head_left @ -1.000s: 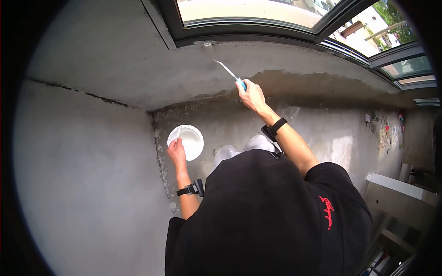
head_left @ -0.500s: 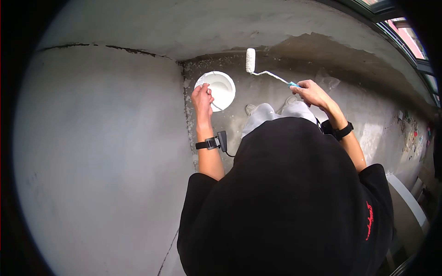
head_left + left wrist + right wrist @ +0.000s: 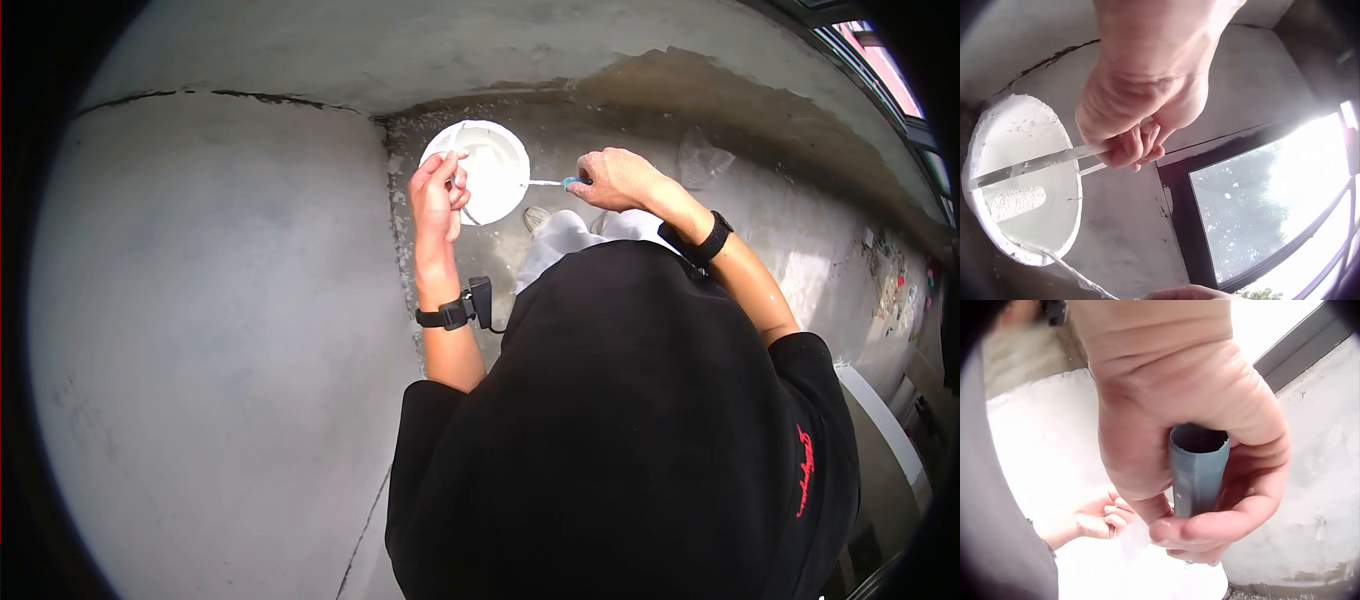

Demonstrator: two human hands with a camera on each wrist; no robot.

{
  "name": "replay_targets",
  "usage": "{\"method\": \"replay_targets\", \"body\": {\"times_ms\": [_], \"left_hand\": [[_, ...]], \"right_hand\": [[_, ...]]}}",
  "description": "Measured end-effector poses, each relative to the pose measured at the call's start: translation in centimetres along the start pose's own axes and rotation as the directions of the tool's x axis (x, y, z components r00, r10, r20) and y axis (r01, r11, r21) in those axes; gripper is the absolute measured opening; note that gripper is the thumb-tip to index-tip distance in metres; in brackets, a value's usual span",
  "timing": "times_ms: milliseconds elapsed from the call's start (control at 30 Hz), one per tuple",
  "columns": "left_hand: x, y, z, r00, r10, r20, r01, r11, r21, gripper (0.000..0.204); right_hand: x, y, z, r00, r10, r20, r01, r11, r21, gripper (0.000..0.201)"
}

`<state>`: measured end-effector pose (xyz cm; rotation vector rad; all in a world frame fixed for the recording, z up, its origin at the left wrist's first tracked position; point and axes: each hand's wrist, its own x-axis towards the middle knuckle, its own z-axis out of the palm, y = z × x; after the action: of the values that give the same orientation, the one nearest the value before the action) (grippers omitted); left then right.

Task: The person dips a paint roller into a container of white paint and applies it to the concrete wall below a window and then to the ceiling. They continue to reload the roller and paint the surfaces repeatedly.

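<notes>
My left hand [image 3: 435, 200] grips the strap-like handle [image 3: 1041, 164] of a white bucket [image 3: 521, 150], fingers curled round it above the opening. My right hand [image 3: 625, 180] holds a paint roller by its blue-grey grip [image 3: 1197, 478], right of the bucket. The roller's paint-smeared metal rod [image 3: 543, 183] crosses the bucket rim. Inside, the fluffy white roller sleeve [image 3: 1016, 203] shows in the left wrist view. White paint coats the bucket's inner wall.
A grey wall [image 3: 230, 280] rises close on the left. Ahead, another wall carries a darker brown patch [image 3: 680, 85] below the window frame [image 3: 900, 115]. A crumpled clear plastic sheet [image 3: 705, 158] lies on the floor, near the person's shoes [image 3: 537, 219].
The roller came down from the wall below the window, and its sleeve went into the bucket. My right hand moved left toward the bucket. The left hand keeps its grip on the bucket handle.
</notes>
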<state>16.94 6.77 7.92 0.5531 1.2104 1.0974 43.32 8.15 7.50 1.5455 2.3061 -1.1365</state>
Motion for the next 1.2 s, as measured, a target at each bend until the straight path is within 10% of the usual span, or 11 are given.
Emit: {"method": "replay_targets", "body": {"times_ms": [1200], "left_hand": [[-2.0, 0.8, 4.0, 0.990, 0.027, 0.136, -0.006, 0.988, -0.151, 0.019]], "right_hand": [[-5.3, -1.2, 1.2, 0.894, -0.224, -0.388, 0.215, 0.974, -0.068, 0.023]]}}
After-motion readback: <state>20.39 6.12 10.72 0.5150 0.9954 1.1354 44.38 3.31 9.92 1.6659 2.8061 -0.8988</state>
